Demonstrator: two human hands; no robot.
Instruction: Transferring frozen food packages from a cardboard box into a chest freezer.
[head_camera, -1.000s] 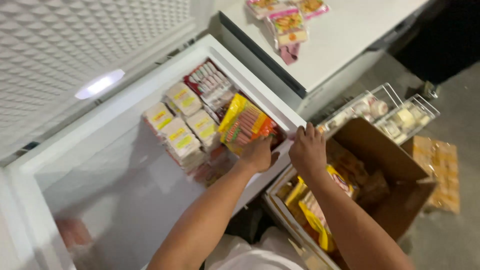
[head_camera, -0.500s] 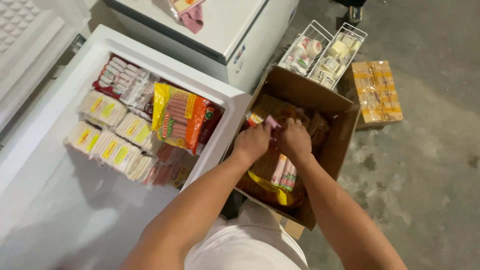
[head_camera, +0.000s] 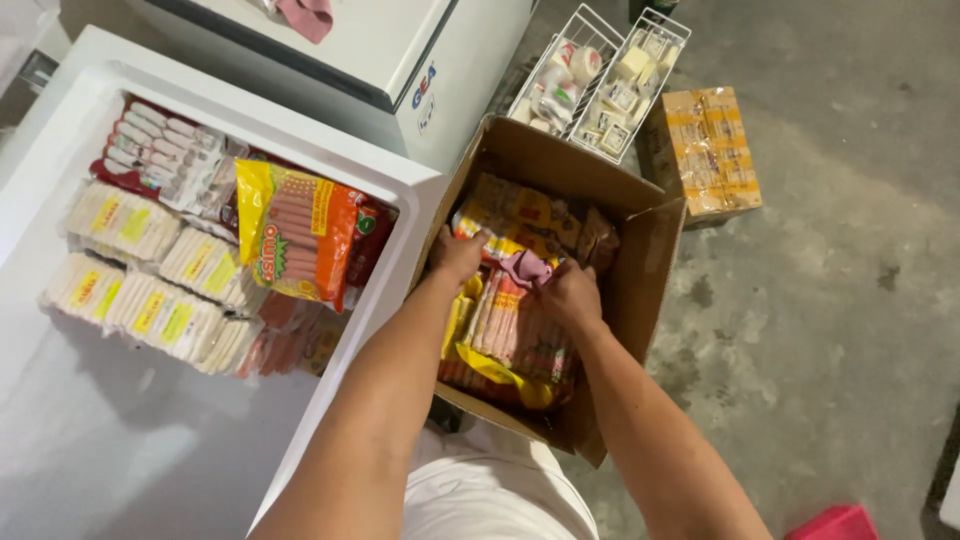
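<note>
- Step in hand, as judged: lifting a pack from the cardboard box (head_camera: 655, 250). Left hand (head_camera: 458, 256) and right hand (head_camera: 570, 293) both have fingers curled around the sausage pack (head_camera: 510, 335), which lies inside the box.
- A next move would call for a clear lift over the box wall.
- Open chest freezer (head_camera: 420, 200), left: stacked sausage packs (head_camera: 300, 235).
- Wire baskets (head_camera: 600, 75), beyond: small wrapped items.

A sausage pack (head_camera: 512, 335), clear plastic with yellow and orange edges and rows of reddish sausages inside, lies lengthwise on top of other packs in an open cardboard box (head_camera: 655, 250) on the floor. The box stands just beside the freezer, flaps up
</note>
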